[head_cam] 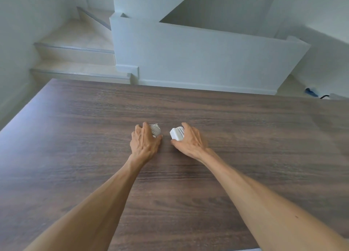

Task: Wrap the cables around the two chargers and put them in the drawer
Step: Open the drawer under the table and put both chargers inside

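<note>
Two white chargers with cable wound around them sit side by side on the dark wooden table point(245, 137). My left hand point(144, 140) curls over the left charger point(155, 131), thumb at its near side and fingers over its top. My right hand point(188, 140) grips the right charger point(176, 133), whose white block end points left. Both chargers rest on the tabletop, a small gap apart. No drawer is in view.
Beyond the table's far edge are pale steps point(75, 48) on the left and a white half-wall point(188, 52) in the middle. A blue and black object point(313, 93) lies on the floor at far right.
</note>
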